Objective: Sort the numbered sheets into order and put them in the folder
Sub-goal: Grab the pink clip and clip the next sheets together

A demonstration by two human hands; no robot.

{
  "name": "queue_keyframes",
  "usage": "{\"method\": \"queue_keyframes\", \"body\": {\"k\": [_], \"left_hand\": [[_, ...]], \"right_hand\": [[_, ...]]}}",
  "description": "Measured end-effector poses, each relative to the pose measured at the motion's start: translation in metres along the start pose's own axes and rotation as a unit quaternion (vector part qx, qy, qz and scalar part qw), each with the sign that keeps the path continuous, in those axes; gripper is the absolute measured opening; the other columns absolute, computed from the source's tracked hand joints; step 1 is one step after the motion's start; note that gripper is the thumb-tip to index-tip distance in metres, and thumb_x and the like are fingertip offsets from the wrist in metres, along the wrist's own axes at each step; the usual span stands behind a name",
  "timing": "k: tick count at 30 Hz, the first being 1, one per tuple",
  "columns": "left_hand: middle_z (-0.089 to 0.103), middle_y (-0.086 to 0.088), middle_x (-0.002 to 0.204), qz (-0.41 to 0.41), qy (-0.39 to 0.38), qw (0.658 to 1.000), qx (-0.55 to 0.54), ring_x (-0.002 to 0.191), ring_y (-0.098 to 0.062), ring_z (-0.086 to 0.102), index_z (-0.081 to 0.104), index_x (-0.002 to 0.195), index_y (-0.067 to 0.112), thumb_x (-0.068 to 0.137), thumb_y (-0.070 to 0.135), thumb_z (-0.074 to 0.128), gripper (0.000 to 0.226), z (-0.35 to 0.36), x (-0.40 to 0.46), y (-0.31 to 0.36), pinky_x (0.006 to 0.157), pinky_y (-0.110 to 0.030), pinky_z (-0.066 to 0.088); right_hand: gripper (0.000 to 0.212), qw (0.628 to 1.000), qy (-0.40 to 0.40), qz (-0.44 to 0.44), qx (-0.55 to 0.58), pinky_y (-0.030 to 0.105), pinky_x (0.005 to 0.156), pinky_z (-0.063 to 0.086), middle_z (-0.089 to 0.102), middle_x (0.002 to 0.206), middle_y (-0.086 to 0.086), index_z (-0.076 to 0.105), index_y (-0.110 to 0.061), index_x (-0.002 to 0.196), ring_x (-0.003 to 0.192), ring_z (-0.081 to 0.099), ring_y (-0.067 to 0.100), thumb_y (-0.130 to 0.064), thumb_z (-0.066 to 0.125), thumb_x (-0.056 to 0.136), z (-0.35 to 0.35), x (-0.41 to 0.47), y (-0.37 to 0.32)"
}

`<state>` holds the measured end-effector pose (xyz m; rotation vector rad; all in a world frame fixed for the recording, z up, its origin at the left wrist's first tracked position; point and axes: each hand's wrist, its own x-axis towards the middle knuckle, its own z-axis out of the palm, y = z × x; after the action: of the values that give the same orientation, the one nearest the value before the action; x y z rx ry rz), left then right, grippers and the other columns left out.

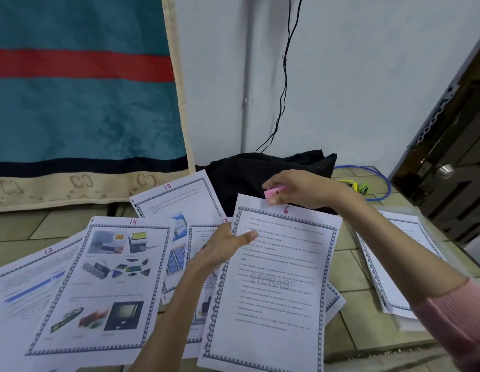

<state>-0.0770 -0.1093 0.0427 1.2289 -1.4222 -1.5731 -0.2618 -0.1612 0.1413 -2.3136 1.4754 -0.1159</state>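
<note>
**paperpusher:** So where was everything at that point?

**tilefloor_guy:** All on the tiled floor (348, 267). The sheet marked 6 (273, 277) was the one in play, so I'll place the rest off that. The left hand (222, 247) gripped its left edge near the top, thumb lying across the printed side and fingers hidden behind the paper. The right hand (300, 187) pinched its top edge with the thumb, and the fingers were curled round a small pink marker (273, 191) at the same time.

**paperpusher:** And the other sheets?

**tilefloor_guy:** Sheet 14 (104, 280), the one with photos of devices, lay just left of sheet 6. Sheet 12 (27, 291) was further left, partly under 14. Sheet 13 (204, 237) sat between 14 and 6, mostly covered by the left hand and arm. Sheet 15 (177, 202) was up-left of 6, further from the camera. More sheets poked out from underneath 6.

**paperpusher:** Folder?

**tilefloor_guy:** To the right of sheet 6 there was a stack of sheets (394, 264) lying on something clear that looked like a plastic folder (410, 322), couldn't tell for sure. Behind sheet 6 was a black bag (246, 170) against the wall.
</note>
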Motion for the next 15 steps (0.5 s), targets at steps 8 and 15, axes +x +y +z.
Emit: {"method": "queue_keyframes", "body": {"k": [8,15], "left_hand": [[0.07,0.013,0.09,0.006,-0.014,1.0,-0.008,0.081,0.002,0.068,0.063,0.09,0.032,0.09,0.021,0.06,0.011,0.003,0.002,0.004,0.068,-0.013,0.054],[0.069,0.012,0.09,0.008,-0.022,1.0,0.006,0.081,-0.001,0.067,0.06,0.088,0.032,0.09,0.022,0.06,0.011,0.006,0.005,0.006,0.072,-0.016,0.054]], "right_hand": [[0.04,0.988,-0.001,-0.013,0.153,0.017,0.054,0.054,0.062,0.092,-0.006,0.063,-0.014,0.108,0.085,0.063,0.019,-0.018,0.08,0.071,0.011,0.008,0.0],[0.034,0.987,0.008,-0.03,0.159,0.003,0.06,0.041,0.064,0.081,-0.017,0.068,-0.021,0.107,0.069,0.059,-0.005,-0.027,0.077,0.075,0.015,0.015,-0.002]]}}
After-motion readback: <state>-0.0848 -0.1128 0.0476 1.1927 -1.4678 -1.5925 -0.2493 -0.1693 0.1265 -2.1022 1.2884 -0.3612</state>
